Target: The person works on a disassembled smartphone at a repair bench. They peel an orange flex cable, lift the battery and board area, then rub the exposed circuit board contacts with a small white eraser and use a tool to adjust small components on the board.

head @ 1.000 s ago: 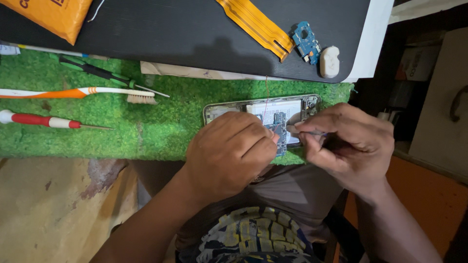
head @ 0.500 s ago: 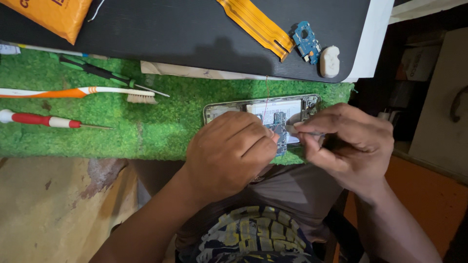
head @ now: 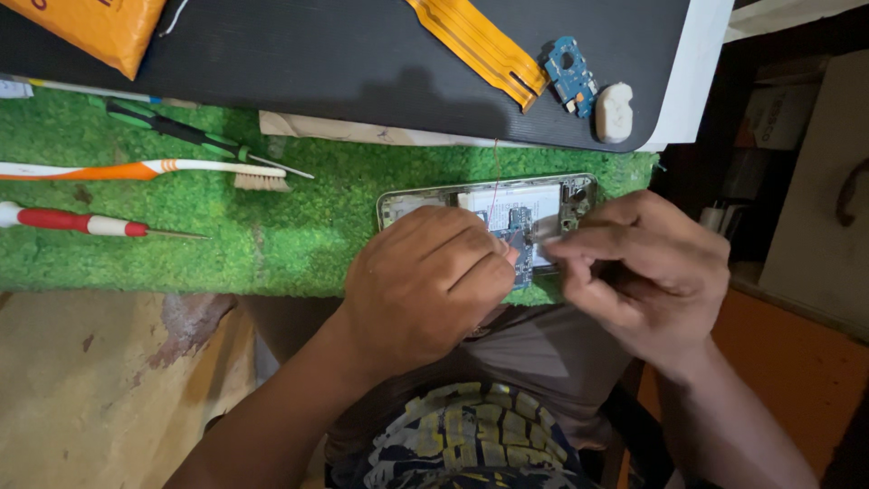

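An opened phone (head: 543, 204) with its back off lies on the green turf mat (head: 272, 235), a white battery and a blue circuit board (head: 518, 237) showing inside. My left hand (head: 425, 285) rests curled over the phone's left half, fingertips pressing on the blue board. My right hand (head: 643, 272) is at the phone's right half, thumb and fingers pinched together just above the board on what looks like a thin metal tool, mostly hidden. A thin red wire (head: 493, 177) runs up from the phone.
On the mat to the left lie a red-handled screwdriver (head: 81, 222), an orange-and-white brush (head: 163, 170) and a green-black screwdriver (head: 190, 134). The black board (head: 317, 63) behind holds an orange flex cable (head: 480, 45), a small blue circuit board (head: 570, 77), a white lump (head: 614, 110) and an orange pouch (head: 100, 27).
My right hand's pinched fingers have edged slightly left toward the blue board. The left hand and the phone have stayed put.
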Tool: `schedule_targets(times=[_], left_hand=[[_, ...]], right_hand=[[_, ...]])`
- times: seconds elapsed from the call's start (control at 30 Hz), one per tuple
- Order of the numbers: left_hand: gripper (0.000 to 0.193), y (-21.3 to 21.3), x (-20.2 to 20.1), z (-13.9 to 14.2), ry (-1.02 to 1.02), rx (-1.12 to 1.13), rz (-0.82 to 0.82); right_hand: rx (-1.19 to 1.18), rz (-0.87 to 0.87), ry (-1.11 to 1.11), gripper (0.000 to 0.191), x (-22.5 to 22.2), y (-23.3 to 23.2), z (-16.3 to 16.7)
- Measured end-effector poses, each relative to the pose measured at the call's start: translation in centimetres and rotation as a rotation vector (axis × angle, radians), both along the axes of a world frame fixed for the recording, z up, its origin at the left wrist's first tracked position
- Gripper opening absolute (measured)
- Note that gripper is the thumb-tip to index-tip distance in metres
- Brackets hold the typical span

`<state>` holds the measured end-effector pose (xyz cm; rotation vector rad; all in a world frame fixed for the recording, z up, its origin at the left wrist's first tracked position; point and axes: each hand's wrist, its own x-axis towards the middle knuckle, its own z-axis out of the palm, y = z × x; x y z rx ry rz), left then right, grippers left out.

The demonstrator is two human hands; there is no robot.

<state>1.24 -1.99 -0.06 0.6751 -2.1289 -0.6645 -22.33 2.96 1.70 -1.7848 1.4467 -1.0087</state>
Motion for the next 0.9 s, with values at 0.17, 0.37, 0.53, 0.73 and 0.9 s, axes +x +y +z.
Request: schedule_targets(times=[0.17,0.37,0.53,0.73,0.9], left_hand=[[0.015,0.0,-0.1,0.0,0.000,-0.012,0.010],[0.015,0.0,0.0,0.1,-0.021,-0.005,0.001],[0.015,0.0,0.0,0.1,-0.020,-0.029,0.010],[0.016,0.0,0.0,0.0,-0.016,-0.012,-0.001],[0.016,0.0,0.1,0.0,-0.021,-0.021,0.002]], right_hand=[[-0.021,-0.022,0.082,0.018,0.2,0.0,0.4],[0.005,-0.025,0.079,0.019,0.3,0.0,0.5],[-0.006,-0.046,0.086,0.016,0.2,0.3,0.2],[-0.074,-0.035,0.022,0.016,-0.4,-0.1,-0.8],[-0.071,-0.056,0.016,0.014,-0.4,-0.2,-0.5]])
